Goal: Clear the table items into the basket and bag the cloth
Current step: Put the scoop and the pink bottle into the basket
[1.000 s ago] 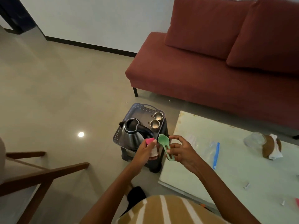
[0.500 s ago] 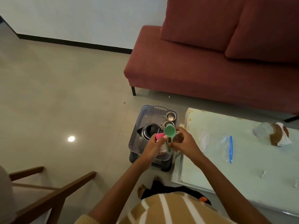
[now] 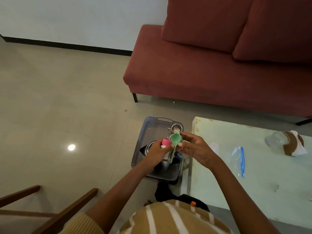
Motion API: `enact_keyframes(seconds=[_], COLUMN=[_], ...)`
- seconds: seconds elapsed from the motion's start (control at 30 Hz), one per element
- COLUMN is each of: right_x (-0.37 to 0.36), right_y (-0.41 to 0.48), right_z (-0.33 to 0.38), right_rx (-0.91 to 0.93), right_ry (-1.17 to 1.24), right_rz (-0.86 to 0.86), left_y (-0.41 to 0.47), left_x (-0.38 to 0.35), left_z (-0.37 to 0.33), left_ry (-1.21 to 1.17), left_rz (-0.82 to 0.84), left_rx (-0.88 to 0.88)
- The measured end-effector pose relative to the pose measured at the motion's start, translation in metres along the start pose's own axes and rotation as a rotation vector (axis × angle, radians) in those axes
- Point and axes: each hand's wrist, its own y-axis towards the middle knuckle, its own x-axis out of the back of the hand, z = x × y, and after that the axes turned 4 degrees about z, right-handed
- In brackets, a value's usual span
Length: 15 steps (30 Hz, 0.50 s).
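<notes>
Evidently mid-clearing: left hand (image 3: pixel 157 153) grips a pink-capped bottle (image 3: pixel 165 142) and green spoon (image 3: pixel 175 140), right hand (image 3: pixel 196 147) pinching its bowl, above the basket (image 3: pixel 152 120). Next, lower both in; the cloth (image 3: pixel 294 146) waits by the right edge of the table (image 3: pixel 253 183).

Both bare forearms reach forward and meet above the basket (image 3: pixel 138 146). The left hand (image 3: pixel 157 152), over the basket's middle, curls round a pink-capped container (image 3: pixel 166 142). The right hand (image 3: pixel 194 147), over the basket's right edge, pinches the green spoon (image 3: pixel 175 140) by its bowl between thumb and forefinger, with the other fingers loosely bent.
</notes>
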Motion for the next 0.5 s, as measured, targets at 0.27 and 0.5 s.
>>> enact_keyframes(seconds=[0.27,0.5], right_x=[0.033,0.052], right_y=[0.071,0.159], right_z=[0.002,-0.072], right_rx=[0.071,-0.045], right_ry=[-0.172,-0.835], right_rz=[-0.249,-0.138], left_y=[0.048,0.048], left_x=[0.018,0.044], left_z=[-0.025,-0.028], left_ry=[0.036,0.003], left_rz=[-0.091,-0.127], left_rx=[0.081,0.067])
